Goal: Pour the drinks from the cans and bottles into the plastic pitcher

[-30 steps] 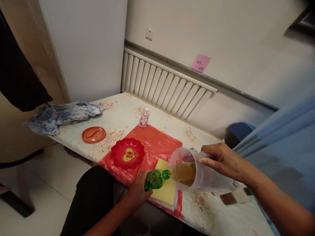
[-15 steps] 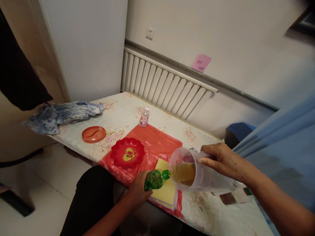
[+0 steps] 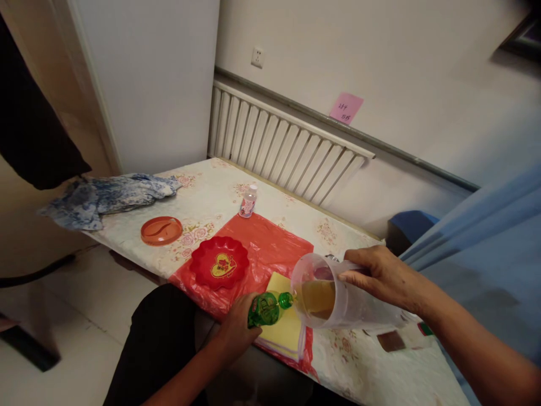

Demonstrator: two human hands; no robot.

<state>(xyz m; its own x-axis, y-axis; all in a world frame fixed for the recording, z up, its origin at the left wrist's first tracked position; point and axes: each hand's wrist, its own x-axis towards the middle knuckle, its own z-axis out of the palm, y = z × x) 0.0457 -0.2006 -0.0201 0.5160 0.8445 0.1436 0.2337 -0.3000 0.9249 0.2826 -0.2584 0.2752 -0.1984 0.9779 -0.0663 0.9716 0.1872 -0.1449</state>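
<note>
My right hand (image 3: 380,275) grips a clear plastic jug (image 3: 338,296) tipped on its side, with amber liquid pooled at its mouth. My left hand (image 3: 235,332) holds a green bottle (image 3: 267,308) tilted up, its neck touching the jug's rim. Both are held over the near edge of the table, above a yellow pad (image 3: 284,330) on a red plastic sheet (image 3: 270,248).
A red scalloped plate (image 3: 218,263), an orange dish (image 3: 161,230), a small clear bottle (image 3: 248,201) and a blue patterned cloth (image 3: 105,194) lie on the floral tablecloth (image 3: 203,197). A radiator (image 3: 283,146) lines the wall behind. My dark-trousered knee (image 3: 158,338) is below the table edge.
</note>
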